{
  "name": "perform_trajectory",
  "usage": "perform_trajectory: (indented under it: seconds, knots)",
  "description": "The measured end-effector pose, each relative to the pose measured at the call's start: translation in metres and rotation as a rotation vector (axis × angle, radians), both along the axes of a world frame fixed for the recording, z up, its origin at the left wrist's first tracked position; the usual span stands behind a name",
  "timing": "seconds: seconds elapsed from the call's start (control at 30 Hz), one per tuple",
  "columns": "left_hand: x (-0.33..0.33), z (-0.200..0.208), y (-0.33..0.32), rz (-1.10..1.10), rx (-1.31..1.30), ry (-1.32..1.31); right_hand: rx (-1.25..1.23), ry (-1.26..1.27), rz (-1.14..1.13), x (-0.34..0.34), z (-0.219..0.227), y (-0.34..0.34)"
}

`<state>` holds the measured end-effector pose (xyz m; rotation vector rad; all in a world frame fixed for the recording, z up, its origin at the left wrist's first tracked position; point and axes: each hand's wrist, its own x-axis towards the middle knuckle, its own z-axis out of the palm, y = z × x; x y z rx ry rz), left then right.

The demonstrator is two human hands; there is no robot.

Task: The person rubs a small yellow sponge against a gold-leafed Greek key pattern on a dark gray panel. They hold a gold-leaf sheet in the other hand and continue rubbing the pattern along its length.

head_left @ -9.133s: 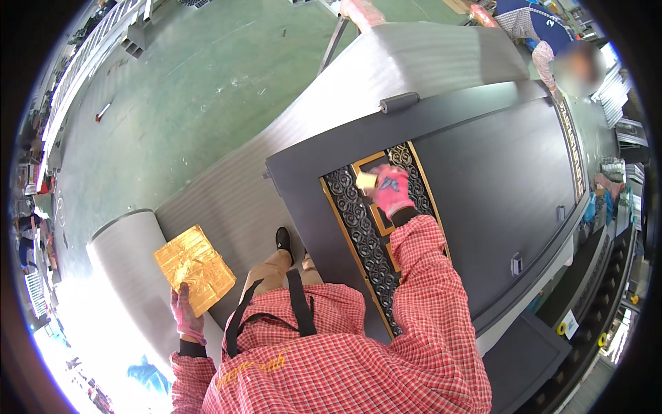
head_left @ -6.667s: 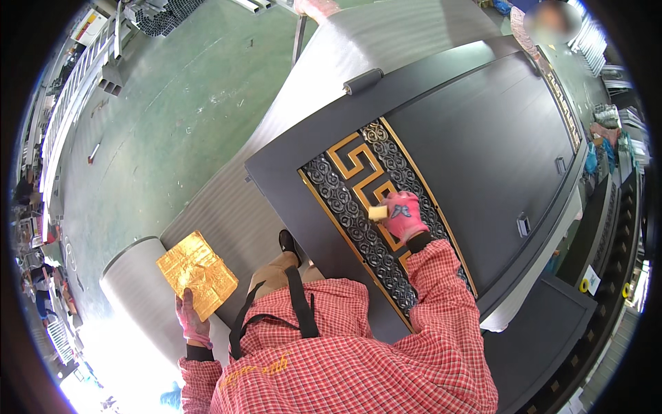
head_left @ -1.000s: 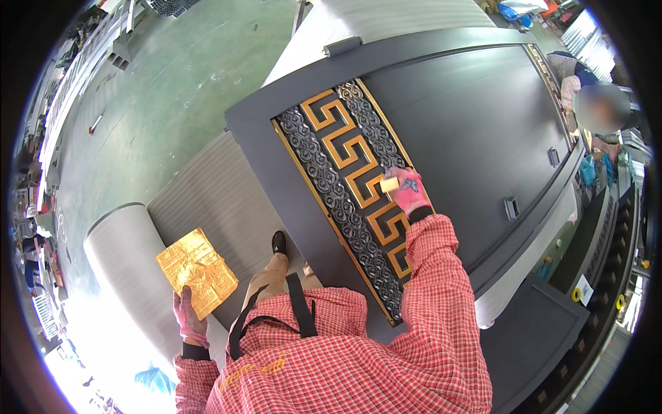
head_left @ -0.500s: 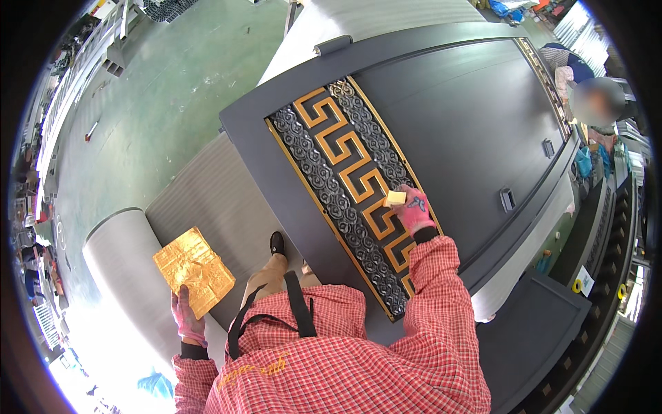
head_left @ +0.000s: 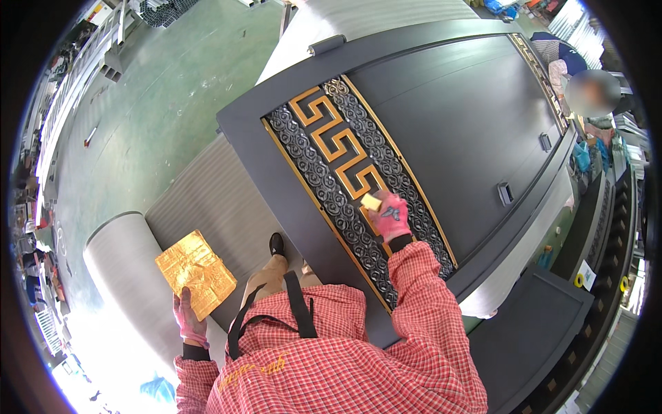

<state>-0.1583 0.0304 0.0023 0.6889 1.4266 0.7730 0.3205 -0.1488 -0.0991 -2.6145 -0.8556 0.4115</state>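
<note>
Shifted leftward, the pink-gloved right hand point(head_left: 391, 215) pinches a pale-yellow rectangular block point(head_left: 371, 202), likely rubbing raised gold fretwork point(head_left: 348, 163), next needing steady strokes, while the left hand point(head_left: 187, 319) grips a crinkled gold sheet point(head_left: 196, 269).

Right fingers point(head_left: 379, 215) pinched, forearm point(head_left: 415, 268) extended forward; left fingers point(head_left: 185, 299) clasped low.

From the pink-gloved right hand point(head_left: 387, 214), open room runs toward one o'clock above the smooth dark-grey panel point(head_left: 448, 117); at three o'clock a small grey rectangular fitting point(head_left: 506, 194) interrupts it. From the pink-gloved left hand point(head_left: 188, 318), a thick cylindrical light-grey roll point(head_left: 127, 252) blocks eleven o'clock; a black shoe point(head_left: 276, 243), two.
</note>
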Motion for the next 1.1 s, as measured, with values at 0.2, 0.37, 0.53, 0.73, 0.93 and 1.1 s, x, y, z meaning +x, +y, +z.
perform_trajectory:
  seconds: [0.2, 0.37, 0.53, 0.73, 0.93, 1.1]
  knots:
    - [-0.005, -0.003, -0.003, 0.003, 0.008, 0.007, 0.294, 0.102, -0.117, 0.022, 0.025, 0.003]
    - [-0.007, -0.002, -0.01, 0.021, -0.013, 0.019, 0.212, 0.199, 0.28, 0.002, 0.003, -0.006]
    - [-0.012, -0.003, -0.01, 0.03, -0.018, 0.01, -0.039, 0.109, 0.443, 0.001, 0.005, -0.052]
    - [-0.023, -0.018, -0.013, -0.023, 0.012, -0.033, 0.317, 0.021, 0.4, -0.012, 0.024, -0.029]
    - [-0.008, 0.0, -0.006, -0.03, 0.0, -0.016, 0.036, 0.035, 0.408, -0.024, 0.017, -0.066]
    - [-0.01, -0.013, -0.009, -0.088, 0.003, -0.077, 0.747, 0.645, -0.465, -0.02, 0.025, -0.108]
